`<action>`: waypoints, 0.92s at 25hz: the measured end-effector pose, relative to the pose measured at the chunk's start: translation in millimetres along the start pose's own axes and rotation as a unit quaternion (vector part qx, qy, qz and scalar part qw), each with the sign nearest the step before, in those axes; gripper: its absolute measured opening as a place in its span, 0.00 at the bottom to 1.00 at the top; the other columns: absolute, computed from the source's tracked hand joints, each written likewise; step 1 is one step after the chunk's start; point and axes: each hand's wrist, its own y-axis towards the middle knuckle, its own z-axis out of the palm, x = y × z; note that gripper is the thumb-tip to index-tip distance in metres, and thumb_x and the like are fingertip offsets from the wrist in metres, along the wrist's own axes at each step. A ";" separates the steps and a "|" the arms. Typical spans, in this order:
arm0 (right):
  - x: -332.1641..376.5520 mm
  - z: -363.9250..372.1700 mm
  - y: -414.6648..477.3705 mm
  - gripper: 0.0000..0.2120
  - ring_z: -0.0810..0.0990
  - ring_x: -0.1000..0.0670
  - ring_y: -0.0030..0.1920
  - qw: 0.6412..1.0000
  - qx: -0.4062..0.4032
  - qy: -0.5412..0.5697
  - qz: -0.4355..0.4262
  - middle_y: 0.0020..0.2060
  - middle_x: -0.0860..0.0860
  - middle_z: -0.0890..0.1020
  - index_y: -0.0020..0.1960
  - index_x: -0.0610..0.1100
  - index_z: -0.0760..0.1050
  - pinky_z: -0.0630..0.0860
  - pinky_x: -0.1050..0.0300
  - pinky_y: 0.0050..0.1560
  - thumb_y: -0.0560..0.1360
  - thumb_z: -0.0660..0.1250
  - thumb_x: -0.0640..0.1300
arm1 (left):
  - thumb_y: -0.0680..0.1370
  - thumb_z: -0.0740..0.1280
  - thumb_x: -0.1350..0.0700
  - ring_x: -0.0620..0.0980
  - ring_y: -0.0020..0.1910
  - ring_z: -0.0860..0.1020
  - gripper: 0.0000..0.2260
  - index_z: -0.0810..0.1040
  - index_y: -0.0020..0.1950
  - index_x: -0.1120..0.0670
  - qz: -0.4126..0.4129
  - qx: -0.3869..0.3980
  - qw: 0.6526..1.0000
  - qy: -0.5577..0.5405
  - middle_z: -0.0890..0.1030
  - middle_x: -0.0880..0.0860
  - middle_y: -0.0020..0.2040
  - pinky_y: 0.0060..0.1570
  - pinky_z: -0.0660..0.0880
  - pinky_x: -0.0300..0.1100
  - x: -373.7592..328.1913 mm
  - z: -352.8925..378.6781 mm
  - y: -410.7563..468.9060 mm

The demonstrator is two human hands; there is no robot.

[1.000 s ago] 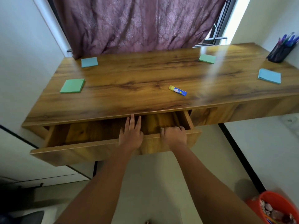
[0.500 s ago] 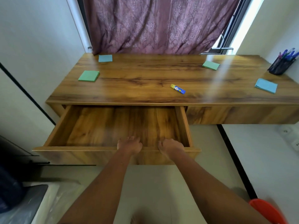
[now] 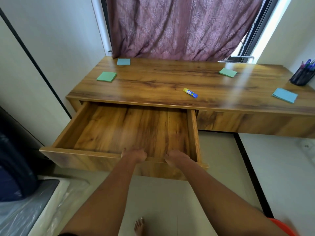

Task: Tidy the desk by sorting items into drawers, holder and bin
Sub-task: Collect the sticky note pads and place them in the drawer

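Left hand (image 3: pixel 134 155) and right hand (image 3: pixel 177 158) are gripping, fingers curled over, the front lip of the open brown wooden drawer (image 3: pixel 81 153) under the wooden desk (image 3: pixel 162 82), while the small blue-yellow glue stick (image 3: pixel 190 93) is lying mid-desk, likely light, rigid, roll-prone, best pinched mid-barrel.

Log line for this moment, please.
left grip: holds drawer front | right grip: holds drawer front | drawer: open | desk: glue stick, four note pads

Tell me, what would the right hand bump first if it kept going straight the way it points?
Probably the bare floor of the open drawer, since the right hand points into it from its front edge; depth is unclear.
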 end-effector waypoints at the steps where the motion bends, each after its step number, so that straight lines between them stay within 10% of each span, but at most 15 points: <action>1: -1.6 -1.2 -1.8 0.17 0.76 0.46 0.55 1.000 -0.001 0.005 -0.009 0.55 0.45 0.79 0.59 0.41 0.75 0.72 0.51 0.59 0.81 0.51 0.48 | 0.82 0.45 0.49 0.54 0.78 0.46 0.23 0.51 0.78 0.49 -0.008 -0.007 1.000 -0.006 0.49 0.54 0.79 0.74 0.42 0.59 -1.8 0.5 -3.6; 8: -28.3 -31.9 -24.5 0.16 0.76 0.44 0.59 0.999 0.003 0.010 -0.052 0.57 0.45 0.78 0.61 0.39 0.74 0.72 0.51 0.60 0.81 0.56 0.47 | 0.80 0.54 0.47 0.56 0.72 0.65 0.22 0.65 0.73 0.50 -0.105 -0.084 0.990 -0.039 0.68 0.54 0.72 0.70 0.56 0.57 -59.0 -4.9 -29.0; 13: -80.2 -73.3 -36.4 0.14 0.79 0.43 0.54 0.994 -0.092 0.039 -0.055 0.53 0.43 0.81 0.56 0.38 0.78 0.75 0.53 0.51 0.79 0.59 0.44 | 0.76 0.62 0.52 0.53 0.54 0.78 0.12 0.76 0.59 0.50 0.025 -0.178 0.961 -0.209 0.79 0.52 0.56 0.55 0.75 0.49 -165.6 -17.9 -24.1; 23: -225.4 -180.3 -36.8 0.11 0.80 0.47 0.49 0.951 -0.230 0.198 0.048 0.49 0.46 0.82 0.49 0.42 0.81 0.77 0.51 0.51 0.77 0.62 0.43 | 0.74 0.64 0.59 0.54 0.49 0.80 0.08 0.77 0.37 0.50 0.178 -0.147 0.873 -0.429 0.83 0.53 0.48 0.51 0.78 0.46 -339.8 -87.6 11.0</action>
